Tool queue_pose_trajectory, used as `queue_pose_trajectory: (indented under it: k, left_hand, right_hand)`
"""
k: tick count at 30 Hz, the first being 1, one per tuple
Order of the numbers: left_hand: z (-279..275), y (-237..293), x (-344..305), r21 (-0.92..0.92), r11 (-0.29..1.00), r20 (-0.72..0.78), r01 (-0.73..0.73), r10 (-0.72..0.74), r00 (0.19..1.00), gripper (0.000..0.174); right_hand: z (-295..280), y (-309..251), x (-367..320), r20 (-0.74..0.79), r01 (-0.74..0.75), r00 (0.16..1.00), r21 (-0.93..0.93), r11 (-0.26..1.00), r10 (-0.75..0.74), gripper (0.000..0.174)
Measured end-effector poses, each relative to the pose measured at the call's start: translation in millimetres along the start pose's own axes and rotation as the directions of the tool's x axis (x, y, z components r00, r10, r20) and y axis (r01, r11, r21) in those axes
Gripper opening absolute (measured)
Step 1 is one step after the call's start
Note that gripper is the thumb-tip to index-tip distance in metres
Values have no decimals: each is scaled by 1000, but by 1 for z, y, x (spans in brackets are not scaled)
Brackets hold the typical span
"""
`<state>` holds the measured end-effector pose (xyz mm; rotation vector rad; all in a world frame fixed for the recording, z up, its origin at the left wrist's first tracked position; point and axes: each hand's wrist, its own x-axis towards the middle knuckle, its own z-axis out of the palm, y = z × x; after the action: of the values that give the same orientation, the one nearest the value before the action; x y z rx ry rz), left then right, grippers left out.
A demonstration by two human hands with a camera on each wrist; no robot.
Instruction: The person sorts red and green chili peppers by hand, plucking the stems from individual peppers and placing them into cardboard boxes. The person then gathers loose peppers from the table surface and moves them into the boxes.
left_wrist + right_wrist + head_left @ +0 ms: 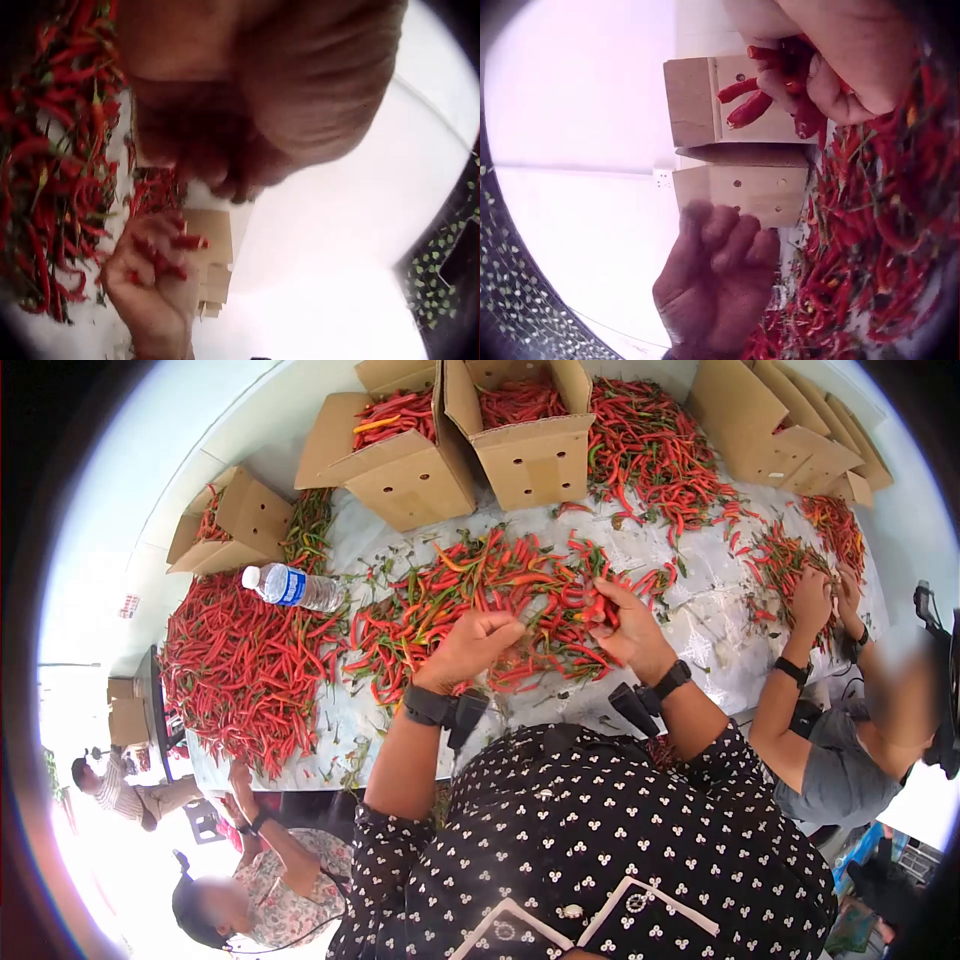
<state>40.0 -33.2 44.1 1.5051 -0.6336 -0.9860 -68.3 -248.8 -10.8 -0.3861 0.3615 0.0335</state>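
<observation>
Red and green chillies (450, 585) lie in a loose pile before both hands. My left hand (472, 650) is above the near side of the pile, fingers curled, with nothing visible in it; in the right wrist view the left hand (720, 281) shows its curled fingers and thumb. My right hand (635, 635) is at the pile's right part and grips several red chillies (750, 109), their ends poking out between the fingers. In the left wrist view the right hand (150, 300) holds them in its palm, while the left hand (300, 82) fills the top, its fingertips shadowed.
Cardboard boxes (410, 490) with chillies stand along the far side. A water bottle (300, 588) lies beside a large red heap (250, 670) at left. Another heap (650, 445) is at the back. A person (840, 730) at right handles chillies; another (270, 880) is at lower left.
</observation>
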Motion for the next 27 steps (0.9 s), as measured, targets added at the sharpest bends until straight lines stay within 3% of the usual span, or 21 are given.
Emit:
queue_pose_trajectory:
  k: [1,2,3,4,6,7,8,10,11,15,17,18,20,23,27]
  left_hand:
    - [-8,-6,-2,391,921,-34,0,14,999,16]
    - [-15,-13,-2,720,694,-60,14,42,997,17]
    - [-20,-27,-7,817,577,-71,-14,125,990,19]
    - [-18,-34,-12,818,575,-73,-13,126,989,19]
    - [-14,-44,-21,968,251,-75,21,207,976,15]
    - [-13,-51,-23,985,165,-85,58,158,984,14]
    - [-13,-56,-21,985,158,-88,61,173,981,14]
    - [-10,-59,-21,975,204,-128,86,203,971,15]
    - [-8,-61,-21,973,213,-134,87,219,966,16]
    - [0,-58,-26,942,327,-125,72,145,982,13]
    - [-1,-59,-25,825,560,-162,76,106,981,14]
    - [1,-52,-25,825,561,-160,72,108,981,14]
    - [8,-27,-26,509,849,-237,144,-22,971,19]
    - [17,-16,-21,443,892,-176,87,-8,984,22]
    - [26,-12,-11,497,861,-102,106,-63,993,22]
  right_hand:
    - [4,-2,-4,-64,15,998,-64,998,-20,16]
    - [7,-4,-7,-125,31,991,-130,991,-47,15]
    - [1,-5,-9,-52,-14,999,-133,991,7,15]
    - [1,-3,-11,-50,-14,999,-133,991,7,15]
    - [1,2,-15,-38,-35,999,-150,988,30,15]
    - [-2,12,-11,-61,87,991,-388,917,-120,16]
    - [-4,14,-10,-45,98,991,-395,913,-126,16]
    - [3,18,-13,-149,-79,988,-300,951,36,14]
    - [-8,17,-11,-100,-106,992,-316,943,78,12]
    - [14,25,-21,-124,-24,992,-384,923,-25,10]
    - [22,26,-26,-214,-34,976,-340,940,-42,9]
    - [20,26,-27,-215,-32,976,-342,939,-45,9]
    - [16,25,-27,-233,-136,972,-433,891,36,15]
    - [11,33,-18,-157,-118,986,-445,888,52,18]
    - [28,36,-18,-179,-103,984,-458,883,21,17]
